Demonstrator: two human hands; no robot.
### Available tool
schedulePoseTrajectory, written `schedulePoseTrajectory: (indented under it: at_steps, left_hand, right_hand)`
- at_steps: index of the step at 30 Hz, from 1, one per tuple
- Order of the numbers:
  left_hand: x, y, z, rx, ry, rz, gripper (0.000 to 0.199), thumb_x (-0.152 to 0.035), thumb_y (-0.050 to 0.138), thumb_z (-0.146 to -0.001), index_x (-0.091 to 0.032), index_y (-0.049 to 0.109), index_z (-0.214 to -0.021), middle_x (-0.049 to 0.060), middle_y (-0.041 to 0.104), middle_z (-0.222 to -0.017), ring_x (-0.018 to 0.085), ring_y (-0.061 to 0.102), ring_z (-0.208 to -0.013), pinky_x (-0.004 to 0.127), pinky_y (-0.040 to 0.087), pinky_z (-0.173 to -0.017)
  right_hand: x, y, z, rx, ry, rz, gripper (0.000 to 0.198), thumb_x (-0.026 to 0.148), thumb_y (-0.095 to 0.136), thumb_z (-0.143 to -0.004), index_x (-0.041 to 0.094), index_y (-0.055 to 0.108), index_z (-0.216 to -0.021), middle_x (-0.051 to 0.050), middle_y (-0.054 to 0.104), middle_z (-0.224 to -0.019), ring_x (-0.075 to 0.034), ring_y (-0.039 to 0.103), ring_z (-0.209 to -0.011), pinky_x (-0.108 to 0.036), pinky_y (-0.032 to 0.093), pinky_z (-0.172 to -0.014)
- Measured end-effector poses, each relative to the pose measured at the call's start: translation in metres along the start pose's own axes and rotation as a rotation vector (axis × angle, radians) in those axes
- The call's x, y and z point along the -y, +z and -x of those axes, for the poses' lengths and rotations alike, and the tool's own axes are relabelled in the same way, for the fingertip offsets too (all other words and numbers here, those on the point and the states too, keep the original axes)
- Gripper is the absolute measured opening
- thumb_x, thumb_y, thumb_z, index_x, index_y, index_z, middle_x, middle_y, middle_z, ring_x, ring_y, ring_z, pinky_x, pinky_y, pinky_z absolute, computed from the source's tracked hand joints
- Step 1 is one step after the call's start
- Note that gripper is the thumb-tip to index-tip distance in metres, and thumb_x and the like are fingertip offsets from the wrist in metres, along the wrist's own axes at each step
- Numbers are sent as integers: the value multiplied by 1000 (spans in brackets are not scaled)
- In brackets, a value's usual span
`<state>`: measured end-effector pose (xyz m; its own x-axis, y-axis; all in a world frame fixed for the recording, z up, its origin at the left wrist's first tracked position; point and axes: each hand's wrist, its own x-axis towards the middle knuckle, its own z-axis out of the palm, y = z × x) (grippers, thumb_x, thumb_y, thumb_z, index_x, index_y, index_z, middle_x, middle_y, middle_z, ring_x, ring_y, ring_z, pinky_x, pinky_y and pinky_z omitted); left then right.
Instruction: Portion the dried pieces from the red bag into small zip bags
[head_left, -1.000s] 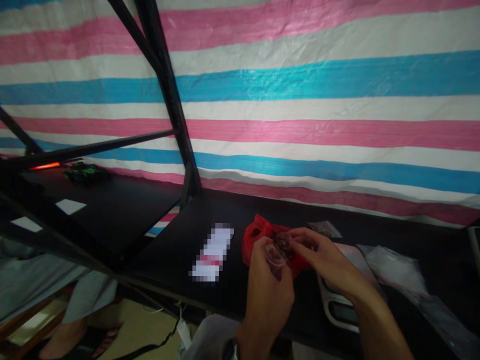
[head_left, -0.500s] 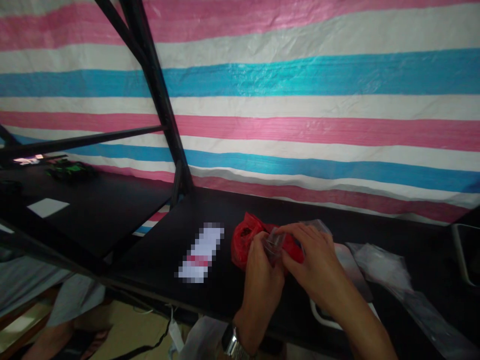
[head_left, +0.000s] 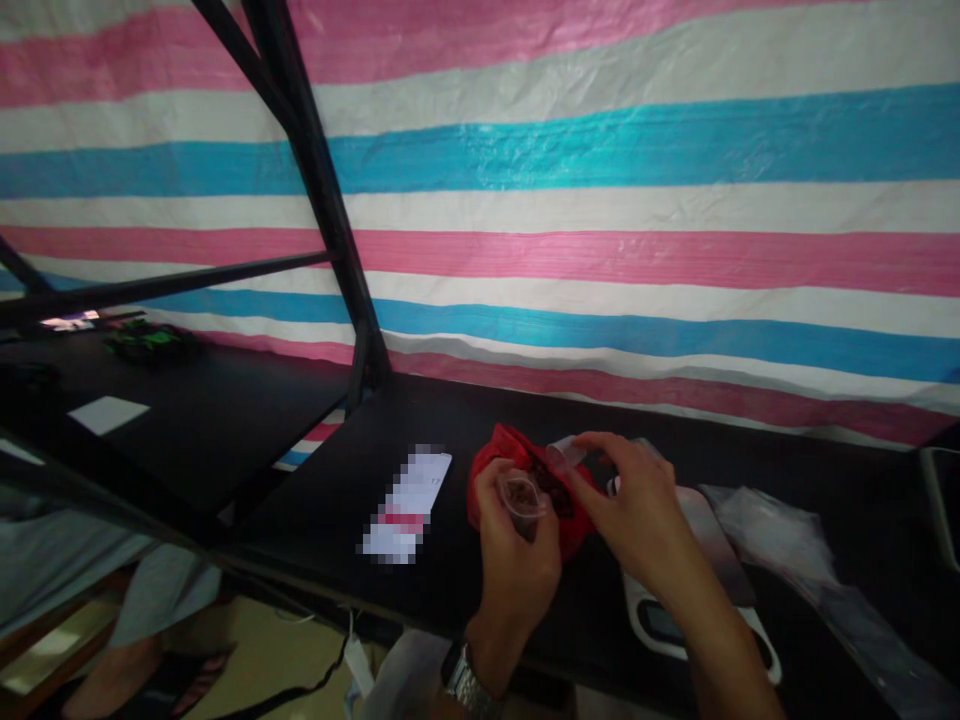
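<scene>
My left hand (head_left: 517, 560) is wrapped round a small clear plastic bag (head_left: 523, 496). Its oval mouth stands open, and brownish bits show inside. Between the thumb and fingers of my right hand (head_left: 634, 495) is a small clear plastic cup (head_left: 566, 453), tilted above the red plastic bag (head_left: 508, 440). That red bag lies open behind both hands with dark bits in it; my left hand hides part of its near side. Beneath my right forearm sits a white kitchen scale (head_left: 646, 632) with a silver platform, partly covered.
Loose clear plastic bags (head_left: 780, 530) lie right of the scale on the black table (head_left: 442, 400). A phone (head_left: 409, 505) with a blurred screen lies left of the red bag. A black metal frame (head_left: 330, 220) rises at the left; a person's leg (head_left: 161, 610) shows below.
My hands, close together before at the clear plastic, have parted. The clear bag's mouth is now open in my left hand, and the cup shows in my right. More of the scale is visible.
</scene>
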<state>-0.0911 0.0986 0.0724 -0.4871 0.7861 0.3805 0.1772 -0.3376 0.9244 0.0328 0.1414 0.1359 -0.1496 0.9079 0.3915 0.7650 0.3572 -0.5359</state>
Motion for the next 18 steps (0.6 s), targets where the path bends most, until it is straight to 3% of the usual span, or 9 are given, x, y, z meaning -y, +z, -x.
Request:
schedulePoseTrajectory:
  at_steps: [4,8,12,15,18]
  left_hand:
    - [0,-13,-1,-29,104,-14,52,-13,66,-82,-23,44,-128,5,57,-109,20,63,-95,34,53,-87]
    - [-1,-23,-6,-70,155,-20,47,-9,64,-78,-23,46,-118,3,56,-101,18,61,-85,31,52,-80]
    - [2,-27,-10,-156,15,-31,32,-12,63,-78,-25,48,-104,-2,52,-88,16,57,-75,28,49,-71]
    - [6,-27,-10,-72,-128,-160,30,-17,66,-81,-25,47,-103,-3,54,-86,17,59,-74,31,49,-71]
    - [10,-28,-11,-11,-186,-346,29,-23,69,-87,-25,48,-107,1,59,-95,22,64,-83,37,50,-76]
  right_hand:
    - [-1,17,2,198,-26,26,20,24,65,-94,28,77,-111,-5,79,-119,-29,67,-112,-43,37,-96]
    - [-4,16,3,149,-20,10,23,24,63,-97,28,76,-115,-5,79,-123,-28,67,-118,-43,35,-101]
    - [-1,21,0,169,20,119,17,26,64,-98,27,78,-108,-5,81,-114,-30,67,-113,-43,35,-97]
    - [12,36,-1,263,45,215,15,33,65,-99,25,77,-103,-8,81,-112,-32,65,-113,-44,35,-95]
    - [26,48,-1,302,83,283,15,33,68,-98,22,76,-105,-12,80,-116,-34,63,-119,-45,34,-95]
